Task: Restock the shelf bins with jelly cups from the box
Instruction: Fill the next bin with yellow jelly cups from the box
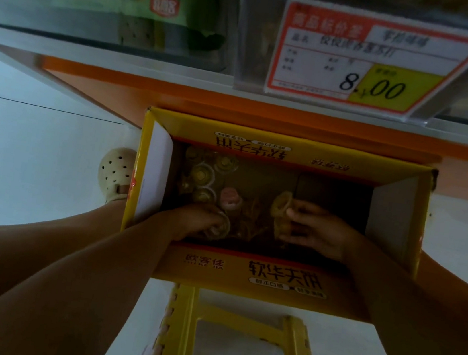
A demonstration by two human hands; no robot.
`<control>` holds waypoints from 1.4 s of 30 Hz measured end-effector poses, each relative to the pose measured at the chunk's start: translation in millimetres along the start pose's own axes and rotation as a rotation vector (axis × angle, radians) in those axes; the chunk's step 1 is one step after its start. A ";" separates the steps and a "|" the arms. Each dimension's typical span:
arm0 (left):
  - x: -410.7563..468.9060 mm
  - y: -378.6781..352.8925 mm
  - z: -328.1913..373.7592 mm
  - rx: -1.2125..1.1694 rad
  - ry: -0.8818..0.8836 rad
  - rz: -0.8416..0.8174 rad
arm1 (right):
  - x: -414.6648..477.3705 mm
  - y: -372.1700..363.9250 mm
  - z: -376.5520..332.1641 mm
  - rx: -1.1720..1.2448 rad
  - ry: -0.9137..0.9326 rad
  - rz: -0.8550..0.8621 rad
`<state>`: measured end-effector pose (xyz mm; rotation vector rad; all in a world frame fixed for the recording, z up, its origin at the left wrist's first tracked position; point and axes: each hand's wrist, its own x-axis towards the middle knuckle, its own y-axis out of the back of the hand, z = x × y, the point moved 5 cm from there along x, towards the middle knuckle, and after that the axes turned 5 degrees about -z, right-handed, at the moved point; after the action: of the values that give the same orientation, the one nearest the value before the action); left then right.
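An open yellow cardboard box [243, 272] stands on the floor below the shelf, with several jelly cups [201, 174] lying at its dim bottom, mostly on the left, one of them pink [229, 199]. Both my hands are inside the box. My left hand [196, 220] curls its fingers around jelly cups [221, 226] at the near left. My right hand [315, 229] pinches yellowish jelly cups [281, 208] near the middle. The right part of the box floor is dark and unclear.
Clear shelf bins [107, 3] with packaged goods sit above, behind a white and orange shelf edge [237, 99]. A price tag [363, 60] hangs at upper right. A yellow plastic stool [236, 343] stands in front of the box. My left foot in a cream clog [116, 172] is beside the box.
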<state>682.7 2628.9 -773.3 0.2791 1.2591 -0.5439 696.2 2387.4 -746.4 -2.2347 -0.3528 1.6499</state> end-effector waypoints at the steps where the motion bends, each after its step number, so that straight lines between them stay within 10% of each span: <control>1: -4.7 -3.7 4.0 -0.111 0.011 -0.029 | -1.7 -1.4 -0.4 0.035 -0.010 -0.039; 15: -74.0 -40.1 76.4 -0.518 -0.149 -0.235 | -61.9 -55.2 -25.4 0.087 0.101 -0.454; 26: -177.1 -47.7 91.1 -0.669 -0.420 -0.105 | -144.6 -113.2 -8.3 0.263 0.328 -0.453; 42: -364.0 -53.0 153.3 -0.085 -0.964 0.275 | -311.3 -161.1 -67.2 -0.443 0.874 0.262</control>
<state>706.6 2594.9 -376.9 0.0852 0.2978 -0.3110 669.0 2403.7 -390.9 -3.1646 -0.1993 0.5587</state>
